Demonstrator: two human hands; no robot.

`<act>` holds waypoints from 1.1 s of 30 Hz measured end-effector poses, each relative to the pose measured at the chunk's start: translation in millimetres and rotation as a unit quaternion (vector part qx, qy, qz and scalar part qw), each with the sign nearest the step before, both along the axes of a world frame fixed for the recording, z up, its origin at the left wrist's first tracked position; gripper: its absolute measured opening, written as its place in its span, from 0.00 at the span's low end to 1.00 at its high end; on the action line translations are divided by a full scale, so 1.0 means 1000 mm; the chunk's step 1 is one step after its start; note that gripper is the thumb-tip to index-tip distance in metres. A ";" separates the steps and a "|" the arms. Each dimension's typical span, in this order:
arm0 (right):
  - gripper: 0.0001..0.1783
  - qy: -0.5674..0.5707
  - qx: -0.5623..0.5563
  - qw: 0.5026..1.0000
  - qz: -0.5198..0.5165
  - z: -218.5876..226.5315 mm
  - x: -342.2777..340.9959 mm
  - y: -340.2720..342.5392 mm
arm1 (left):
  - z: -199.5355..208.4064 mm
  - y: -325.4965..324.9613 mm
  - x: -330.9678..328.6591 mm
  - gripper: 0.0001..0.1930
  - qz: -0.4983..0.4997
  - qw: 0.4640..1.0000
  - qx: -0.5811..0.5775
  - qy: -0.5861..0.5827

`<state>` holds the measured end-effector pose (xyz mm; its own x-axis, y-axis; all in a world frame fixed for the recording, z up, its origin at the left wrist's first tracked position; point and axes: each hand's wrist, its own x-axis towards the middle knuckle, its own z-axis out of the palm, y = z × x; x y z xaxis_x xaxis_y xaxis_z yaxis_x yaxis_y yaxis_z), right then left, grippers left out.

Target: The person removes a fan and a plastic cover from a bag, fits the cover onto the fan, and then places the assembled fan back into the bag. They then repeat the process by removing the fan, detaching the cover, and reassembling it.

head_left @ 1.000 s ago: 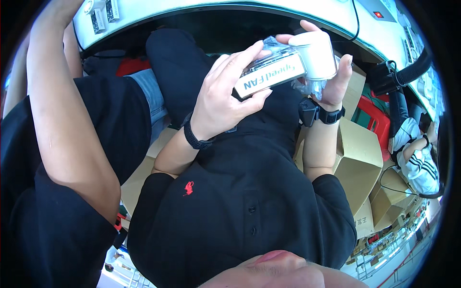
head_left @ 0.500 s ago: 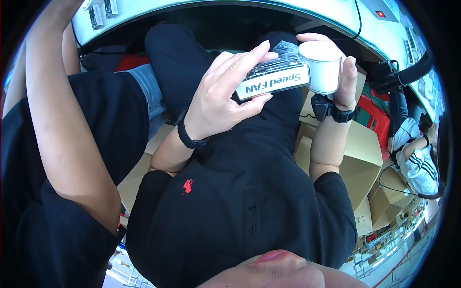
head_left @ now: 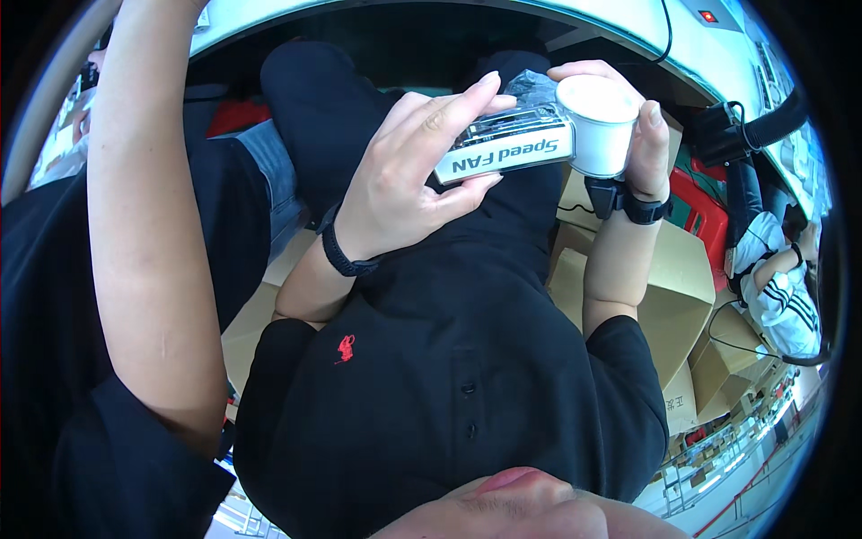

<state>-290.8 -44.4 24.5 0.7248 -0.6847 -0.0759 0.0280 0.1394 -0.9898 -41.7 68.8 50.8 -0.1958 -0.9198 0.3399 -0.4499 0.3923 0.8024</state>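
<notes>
In my left hand point(head_left: 400, 175) is a small black-and-white box point(head_left: 512, 158) in clear, shiny wrap, with fingers along its far edge and the thumb below its near edge. The printed white side of the box faces me. A smooth white cylinder point(head_left: 602, 135), like a small tub or roll, sits in my right hand point(head_left: 650, 148), whose fingers curl behind it and thumb lies along its right side. The right end of the box meets the cylinder's left side. Crumpled clear plastic point(head_left: 532, 87) sticks up behind the box. Both things are above my lap.
A white tabletop point(head_left: 359, 7) curves across the far side. Close on my left is another person's bare arm point(head_left: 153, 234). Cardboard boxes point(head_left: 678, 274) and a red stool point(head_left: 705, 211) stand to my right. A black flexible hose point(head_left: 772, 126) hangs at the table's right edge.
My hands have shifted slightly, still holding the box and the white cylinder together. The other person's arm on the left has moved right and forward over the table edge.
</notes>
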 end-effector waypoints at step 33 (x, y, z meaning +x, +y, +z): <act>0.51 -0.137 0.036 0.990 0.005 -0.021 -0.006 0.017 | -0.016 0.008 0.003 0.43 -0.107 0.986 -0.092 0.093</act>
<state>-297.2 -27.0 3.2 0.7318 -0.6772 0.0765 0.2929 0.2111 -0.9326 -38.4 76.6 34.6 -0.2974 -0.7833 0.5458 -0.1935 0.6093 0.7690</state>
